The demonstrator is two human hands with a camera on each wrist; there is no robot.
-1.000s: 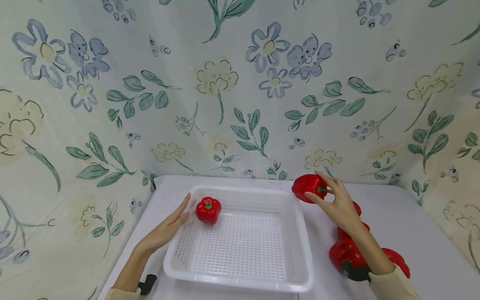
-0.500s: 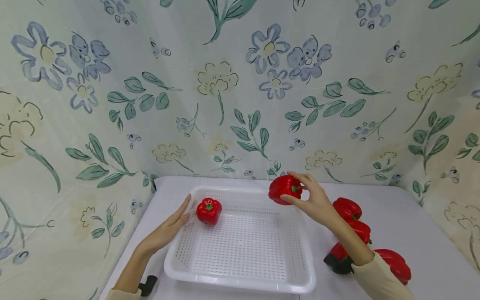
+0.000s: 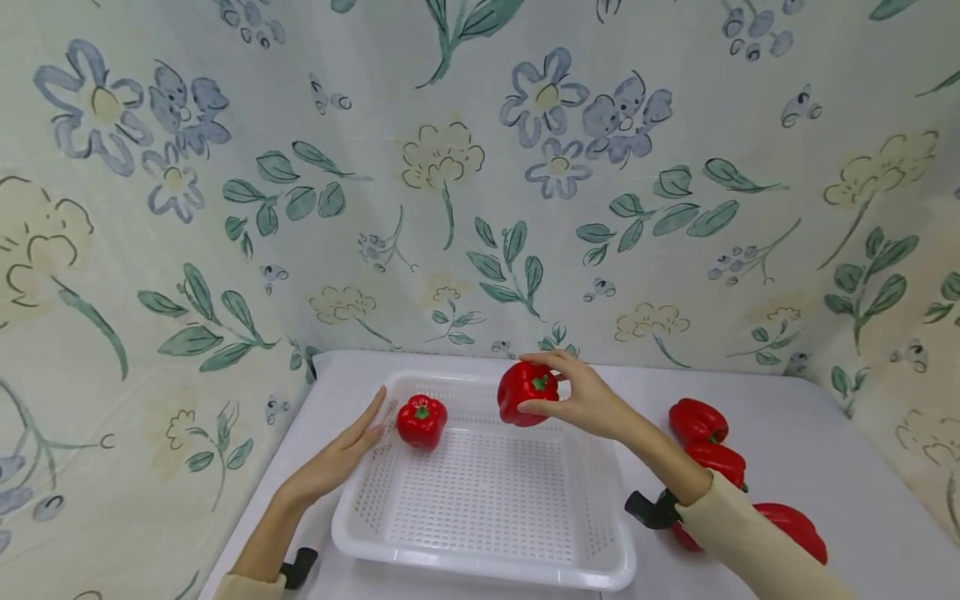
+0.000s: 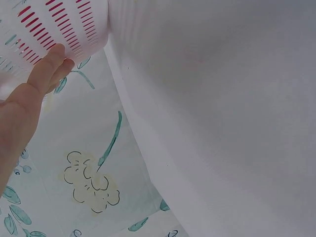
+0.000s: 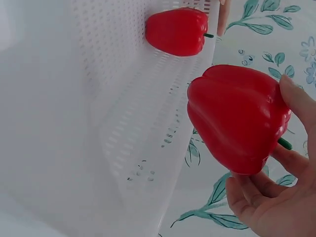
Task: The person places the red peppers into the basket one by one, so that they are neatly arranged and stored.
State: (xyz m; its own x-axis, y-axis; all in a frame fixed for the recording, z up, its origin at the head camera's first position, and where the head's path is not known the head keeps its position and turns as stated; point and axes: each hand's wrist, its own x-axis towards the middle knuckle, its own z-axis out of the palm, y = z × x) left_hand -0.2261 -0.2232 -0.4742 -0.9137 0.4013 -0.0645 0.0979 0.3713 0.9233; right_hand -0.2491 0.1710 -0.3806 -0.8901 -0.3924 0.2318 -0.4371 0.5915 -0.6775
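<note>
My right hand (image 3: 588,404) holds a red bell pepper (image 3: 517,398) between thumb and fingers, over the back part of a white perforated basket (image 3: 480,568). In the right wrist view the held pepper (image 5: 239,118) shows its green stem toward the palm. Another red bell pepper (image 3: 422,423) sits inside the basket at its back left, stem up. With fingers extended, my left hand (image 3: 326,467) rests along the basket's left side. From the left wrist, the fingertips lie at the slotted wall (image 4: 74,24), and red shows through the slots.
Several more red peppers (image 3: 697,421) lie on the white table (image 3: 810,450) to the right of the basket, some partly hidden by my right forearm. A floral curtain (image 3: 480,208) hangs behind the table and along both sides.
My right hand has carried the held pepper leftward, from beyond the basket's right rim to over its back part. The left hand has stayed at the basket's left side.
</note>
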